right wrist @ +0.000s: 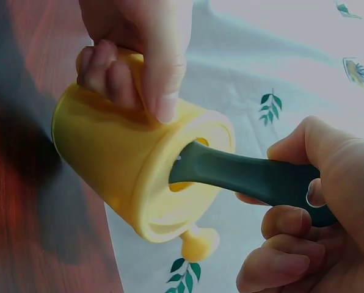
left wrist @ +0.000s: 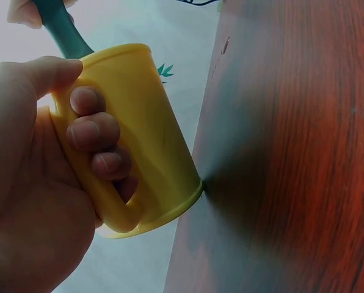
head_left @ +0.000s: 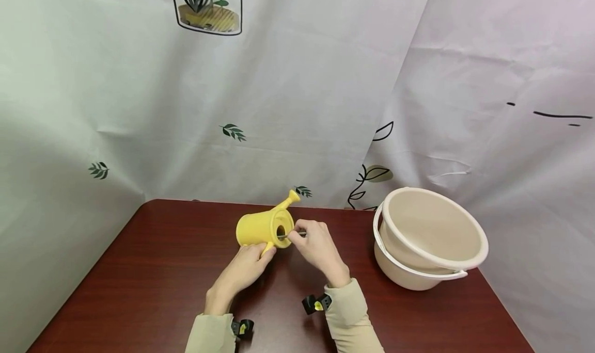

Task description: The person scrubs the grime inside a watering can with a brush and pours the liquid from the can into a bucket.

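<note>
Grip of the left hand [head_left: 244,267] was closed about the handle [left wrist: 105,204] of a yellow watering can [head_left: 254,229], its fingers passed through the loop and its thumb lying at the top, close to the rim. The right hand [head_left: 321,247] had a narrow grip, pinching a dark green tool [right wrist: 243,177] between thumb and fingers near the outer end; part of a finger showed through the hole in that end. The tool's other end went into the round opening [right wrist: 182,186] in the top of the can, and what lay inside was hidden. The can was tilted over the table [head_left: 162,250], its top turned toward the right hand and its spout [head_left: 281,204] pointing up toward the cloth behind; whether its base touched the table, I cannot tell. Both arms wore pale sleeves [head_left: 350,311], and a small black device [head_left: 317,304] sat at each wrist. Well apart from the hands, at the right side of the table, one cream basin [head_left: 434,224] leaned tilted inside another basin [head_left: 413,279] with a similar pale colour. Behind the dark reddish-brown tabletop hung a whitish cloth [head_left: 302,84], creased in places and printed with green leaf sprigs [head_left: 233,132].
</note>
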The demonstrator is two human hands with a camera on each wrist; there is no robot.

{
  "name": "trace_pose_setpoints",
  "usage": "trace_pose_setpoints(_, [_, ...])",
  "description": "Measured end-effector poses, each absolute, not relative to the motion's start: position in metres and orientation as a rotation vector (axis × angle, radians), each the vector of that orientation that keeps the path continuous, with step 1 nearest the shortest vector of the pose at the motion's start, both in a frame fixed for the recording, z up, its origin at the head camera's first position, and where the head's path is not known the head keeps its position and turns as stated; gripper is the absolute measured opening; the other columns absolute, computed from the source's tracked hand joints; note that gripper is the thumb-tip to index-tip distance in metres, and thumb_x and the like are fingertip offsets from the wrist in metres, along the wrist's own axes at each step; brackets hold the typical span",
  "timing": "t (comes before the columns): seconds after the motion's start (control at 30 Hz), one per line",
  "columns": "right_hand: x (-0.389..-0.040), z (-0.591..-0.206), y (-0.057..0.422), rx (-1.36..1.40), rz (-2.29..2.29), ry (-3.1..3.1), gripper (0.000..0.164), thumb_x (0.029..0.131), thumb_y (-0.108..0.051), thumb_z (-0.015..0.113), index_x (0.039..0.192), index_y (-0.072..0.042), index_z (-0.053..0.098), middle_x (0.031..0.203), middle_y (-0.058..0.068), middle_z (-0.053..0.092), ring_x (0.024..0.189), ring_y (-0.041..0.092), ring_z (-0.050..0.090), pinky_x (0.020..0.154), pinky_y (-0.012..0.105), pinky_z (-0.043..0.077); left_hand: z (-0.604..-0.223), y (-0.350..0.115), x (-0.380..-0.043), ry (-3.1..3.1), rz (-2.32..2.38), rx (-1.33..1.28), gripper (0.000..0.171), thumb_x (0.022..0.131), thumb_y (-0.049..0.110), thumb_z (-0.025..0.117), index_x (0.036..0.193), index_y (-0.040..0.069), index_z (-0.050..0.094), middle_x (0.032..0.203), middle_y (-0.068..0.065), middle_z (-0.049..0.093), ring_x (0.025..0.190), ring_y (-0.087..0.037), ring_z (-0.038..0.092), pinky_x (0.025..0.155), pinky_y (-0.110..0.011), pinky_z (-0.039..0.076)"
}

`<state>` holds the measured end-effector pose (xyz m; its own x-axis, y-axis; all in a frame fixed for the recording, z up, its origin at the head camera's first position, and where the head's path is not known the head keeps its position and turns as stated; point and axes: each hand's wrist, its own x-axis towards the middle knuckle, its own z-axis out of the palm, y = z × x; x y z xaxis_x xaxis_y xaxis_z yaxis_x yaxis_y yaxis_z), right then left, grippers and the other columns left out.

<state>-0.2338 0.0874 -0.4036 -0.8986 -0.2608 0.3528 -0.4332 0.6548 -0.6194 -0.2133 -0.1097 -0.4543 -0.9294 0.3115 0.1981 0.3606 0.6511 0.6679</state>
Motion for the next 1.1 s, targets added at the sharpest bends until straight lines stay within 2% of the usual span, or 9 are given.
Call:
trace_pose_setpoints(0.3, [-0.237, -0.414, 0.077, 0.554, 1.100, -2.690, 0.012, 0.083, -0.016, 0.061, 0.073, -0.021, 0.064, 0.059, -0.008, 0.050, 0.054, 0.010, 0.044, 0.052, 0.025, 0.040, -0.453, -0.110, -0.214, -2.806, -1.147, -0.556, 0.036, 0.103, 0.028, 0.052, 0.069, 0.017, 0.046, 0.061, 0.007, 0.035, 0.055, -0.006, 0.033, 0.060, -0.027, 0.034])
trace_pose_setpoints(0.73, [-0.239, -0.428, 0.067, 0.583, 1.091, -2.665, 0.024, 0.087, -0.017, 0.059, 0.064, -0.020, 0.055, 0.054, -0.009, 0.039, 0.053, 0.010, 0.040, 0.049, 0.024, 0.036, -0.455, -0.110, -0.212, -2.822, -1.151, -0.536, 0.037, 0.103, 0.029, 0.051, 0.069, 0.016, 0.046, 0.060, 0.006, 0.036, 0.055, -0.007, 0.034, 0.058, -0.026, 0.034])
trace_pose_setpoints(1.1, [-0.239, -0.419, 0.075, 0.571, 1.142, -2.665, 0.016, 0.084, -0.015, 0.060, 0.069, -0.020, 0.063, 0.055, -0.009, 0.043, 0.049, 0.008, 0.039, 0.048, 0.023, 0.035, -0.455, -0.111, -0.214, -2.814, -1.154, -0.545, 0.037, 0.103, 0.029, 0.052, 0.069, 0.016, 0.046, 0.061, 0.007, 0.035, 0.055, -0.006, 0.034, 0.059, -0.027, 0.035])
